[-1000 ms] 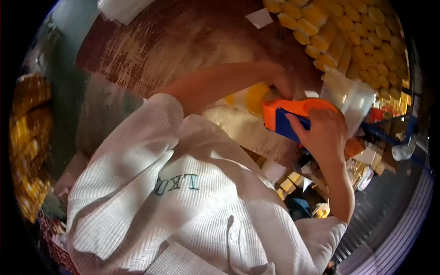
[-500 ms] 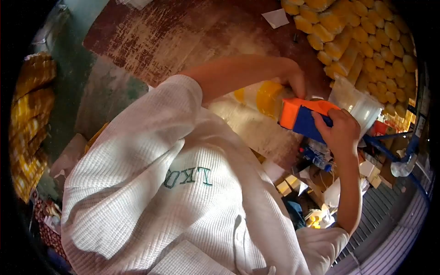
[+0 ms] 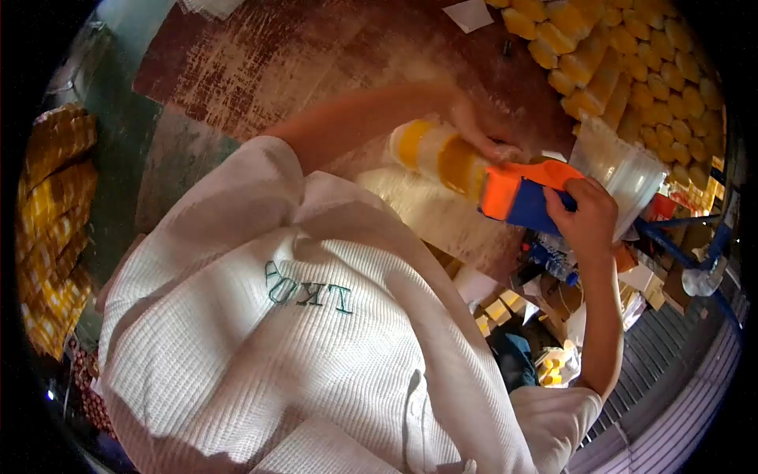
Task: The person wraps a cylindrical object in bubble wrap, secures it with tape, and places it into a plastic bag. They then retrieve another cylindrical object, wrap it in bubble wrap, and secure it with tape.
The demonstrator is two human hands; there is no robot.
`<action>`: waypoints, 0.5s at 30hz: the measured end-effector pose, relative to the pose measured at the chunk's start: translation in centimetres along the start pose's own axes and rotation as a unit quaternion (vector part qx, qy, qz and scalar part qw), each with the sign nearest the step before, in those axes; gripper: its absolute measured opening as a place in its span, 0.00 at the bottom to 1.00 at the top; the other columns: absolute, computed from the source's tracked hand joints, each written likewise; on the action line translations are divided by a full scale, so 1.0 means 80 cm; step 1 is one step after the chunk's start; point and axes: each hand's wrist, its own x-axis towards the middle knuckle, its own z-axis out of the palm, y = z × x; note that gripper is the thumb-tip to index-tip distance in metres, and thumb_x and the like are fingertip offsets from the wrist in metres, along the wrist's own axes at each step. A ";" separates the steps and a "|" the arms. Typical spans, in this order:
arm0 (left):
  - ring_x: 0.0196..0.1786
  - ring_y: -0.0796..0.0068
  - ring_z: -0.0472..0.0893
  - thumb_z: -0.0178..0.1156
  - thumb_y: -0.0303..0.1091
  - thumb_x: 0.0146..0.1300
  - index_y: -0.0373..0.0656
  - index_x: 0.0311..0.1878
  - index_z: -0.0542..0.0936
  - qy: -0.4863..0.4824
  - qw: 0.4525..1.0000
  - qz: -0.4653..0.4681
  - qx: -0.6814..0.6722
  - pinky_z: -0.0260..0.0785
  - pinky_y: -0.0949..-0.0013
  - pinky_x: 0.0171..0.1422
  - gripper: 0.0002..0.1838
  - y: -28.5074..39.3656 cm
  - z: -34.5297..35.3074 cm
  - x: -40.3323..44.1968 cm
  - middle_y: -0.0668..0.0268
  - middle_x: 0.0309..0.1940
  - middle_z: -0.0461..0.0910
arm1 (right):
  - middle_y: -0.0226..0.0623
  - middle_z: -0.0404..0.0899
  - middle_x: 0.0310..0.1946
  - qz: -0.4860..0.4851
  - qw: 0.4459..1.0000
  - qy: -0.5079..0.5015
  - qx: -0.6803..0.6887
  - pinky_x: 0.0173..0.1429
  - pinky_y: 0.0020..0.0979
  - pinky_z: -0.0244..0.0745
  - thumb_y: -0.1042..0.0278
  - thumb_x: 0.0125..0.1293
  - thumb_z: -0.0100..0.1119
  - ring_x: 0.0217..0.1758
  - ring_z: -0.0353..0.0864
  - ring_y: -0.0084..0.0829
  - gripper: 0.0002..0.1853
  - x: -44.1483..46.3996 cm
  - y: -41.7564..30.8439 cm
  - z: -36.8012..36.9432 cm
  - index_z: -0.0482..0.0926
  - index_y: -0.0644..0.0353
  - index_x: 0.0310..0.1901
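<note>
The worn red-brown worktop (image 3: 316, 47) spreads in front of the person, its near edge hidden behind the white shirt (image 3: 316, 355). A big stack of yellow packs (image 3: 632, 67) rises along the worktop's right side, and a second heap of yellow-and-white packs (image 3: 55, 229) sits well beyond its left edge. Nearer the person, a yellow-and-white bundle (image 3: 439, 158) slants over the worktop, its right end against the orange front of an orange-and-blue tape dispenser (image 3: 521, 201). Clear plastic (image 3: 620, 170) stands just beyond the dispenser, by the worktop's right edge. The right hand (image 3: 588, 215) grips the dispenser, fingers wrapped on its blue side. The left hand (image 3: 482, 136) is blurred, bent fingers just over the bundle's right end; whether they grip anything I cannot tell. Toward the far right corner lies a white paper (image 3: 468, 15), with a small dark object (image 3: 507, 48) near it
</note>
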 end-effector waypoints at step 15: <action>0.67 0.53 0.57 0.75 0.52 0.34 0.39 0.68 0.50 0.110 0.989 -0.055 0.082 0.52 0.59 0.69 0.61 0.048 0.048 -0.003 0.48 0.64 0.56 | 0.41 0.75 0.22 -0.047 0.997 0.054 0.018 0.33 0.38 0.72 0.59 0.49 0.65 0.28 0.77 0.41 0.14 -0.011 0.007 0.010 0.74 0.61 0.21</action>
